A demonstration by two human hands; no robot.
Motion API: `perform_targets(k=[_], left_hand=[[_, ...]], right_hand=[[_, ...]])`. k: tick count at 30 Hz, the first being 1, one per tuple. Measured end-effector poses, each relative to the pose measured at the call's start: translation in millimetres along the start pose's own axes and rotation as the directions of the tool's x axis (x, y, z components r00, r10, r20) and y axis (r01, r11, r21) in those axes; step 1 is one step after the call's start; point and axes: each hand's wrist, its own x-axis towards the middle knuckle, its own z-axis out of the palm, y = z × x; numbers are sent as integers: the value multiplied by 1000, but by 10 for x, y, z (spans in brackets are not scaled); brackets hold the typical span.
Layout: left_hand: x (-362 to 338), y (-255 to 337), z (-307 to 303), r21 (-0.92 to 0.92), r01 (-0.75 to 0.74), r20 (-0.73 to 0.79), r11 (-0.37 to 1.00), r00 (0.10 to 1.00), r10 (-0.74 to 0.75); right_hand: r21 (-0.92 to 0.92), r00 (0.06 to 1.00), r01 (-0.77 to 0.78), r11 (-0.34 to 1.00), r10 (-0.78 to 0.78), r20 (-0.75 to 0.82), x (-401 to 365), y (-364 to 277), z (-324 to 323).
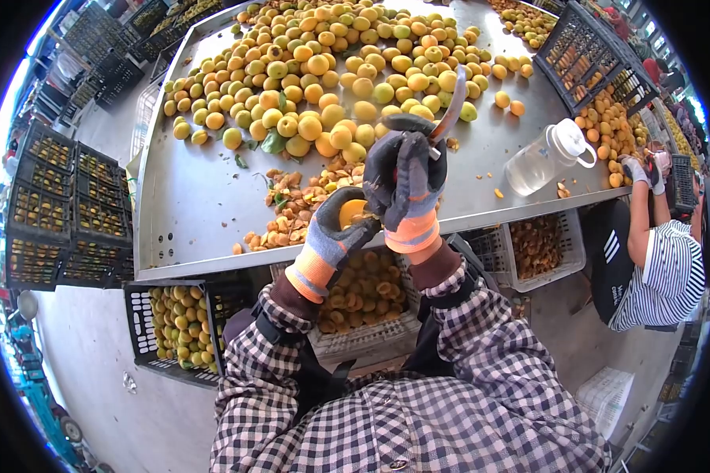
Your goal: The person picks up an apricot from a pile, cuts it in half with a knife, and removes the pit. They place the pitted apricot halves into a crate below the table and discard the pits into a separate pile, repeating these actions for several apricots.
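Observation:
Gloved in grey and orange, my left hand [335,232] is closed around an orange-yellow fruit [353,213] over the near edge of the metal table [189,229]. My right hand [409,181], in a matching glove, grips a curved knife [453,106] whose blade points up and away. Its lower fingers are close beside the fruit; whether they touch it is hard to tell. Many yellow-green fruits [292,94] are spread over the table beyond my hands. A heap of fruit pieces [292,206] lies just left of and behind my left hand.
A water bottle [540,162] leans at the right. Below the table edge are a crate of halved fruit [363,335], a crate of brown pieces [572,260] and a black crate of fruits [146,323]. At the right, a co-worker [663,276] in stripes works with gloved hands.

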Motion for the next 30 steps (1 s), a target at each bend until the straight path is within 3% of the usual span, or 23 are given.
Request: perform_targets(k=[1, 2, 3, 4, 5, 7, 9, 12, 14, 15, 16, 18, 19, 20, 22, 23, 24, 26, 27, 28, 30], left_hand=[[6, 27, 6, -1, -1, -1, 1000, 1000, 1], [8, 58, 12, -48, 21, 10, 999, 1000, -20], [6, 74, 12, -96, 43, 21, 994, 999, -41], [4, 72, 10, -96, 42, 19, 994, 999, -41], [3, 67, 11, -100, 32, 25, 994, 999, -29], [8, 52, 1, -105, 23, 30, 994, 999, -20], [40, 59, -34, 69, -98, 87, 993, 992, 92], [70, 45, -99, 60, -89, 185, 994, 980, 77], [88, 108, -150, 52, -40, 236, 998, 971, 26], [89, 126, -152, 46, 17, 281, 999, 959, -29], [84, 109, -142, 45, 17, 282, 999, 959, -29], [77, 87, -135, 94, -28, 176, 995, 984, 11], [34, 99, -93, 168, -103, 99, 980, 991, 87], [-17, 134, -27, 171, -108, 105, 979, 990, 91], [-90, 210, 127, 13, 28, -204, 1000, 979, -25], [-73, 77, 176, 72, -202, -238, 977, 948, 213], [-63, 27, 187, 73, -200, -234, 977, 949, 211], [-76, -58, 198, 319, -264, -246, 911, 905, 348], [-76, -129, 162, -124, -15, -305, 992, 952, -24], [-68, -185, 162, -126, -14, -310, 992, 950, -26], [-53, -304, 182, 225, -200, -334, 954, 904, 268]], right_hand=[[-311, 994, 84, 947, -100, -38, 9, 16, -8], [-311, 994, 85, 947, -101, -36, 18, 14, -9], [-16, 993, -73, 997, 71, -94, 27, 10, -5], [285, 963, -214, 934, 251, -98, 34, 3, 1], [372, 937, -292, 881, 341, -71, 21, -31, 5], [393, 932, -323, 861, 362, -27, 25, -14, -21], [413, 925, -352, 840, 380, 15, 23, 32, -39], [441, 924, -359, 823, 378, 47, 5, 154, -66], [311, 926, -363, 878, 378, 14, -38, 197, -58], [-99, 999, -30, 995, 31, 12, -51, 281, -57], [-100, 999, -30, 994, 31, 11, -50, 260, -87], [351, 936, -346, 870, 347, 62, -18, 210, -129], [284, 941, -297, 912, 330, -77, -11, 209, -87], [285, 943, -289, 914, 323, -81, 19, 185, -74], [523, 895, -343, 781, 441, -71, 76, 111, -60], [512, 897, -343, 788, 436, -70, 83, 90, -60], [514, 897, -341, 787, 437, -74, 78, 103, -55], [476, 903, -321, 819, 416, -107, 45, 143, -33], [475, 901, -327, 817, 421, -105, 34, 147, -22], [478, 899, -341, 809, 430, -85, 37, 146, -6], [479, 896, -361, 800, 440, -62, 36, 170, 23]])
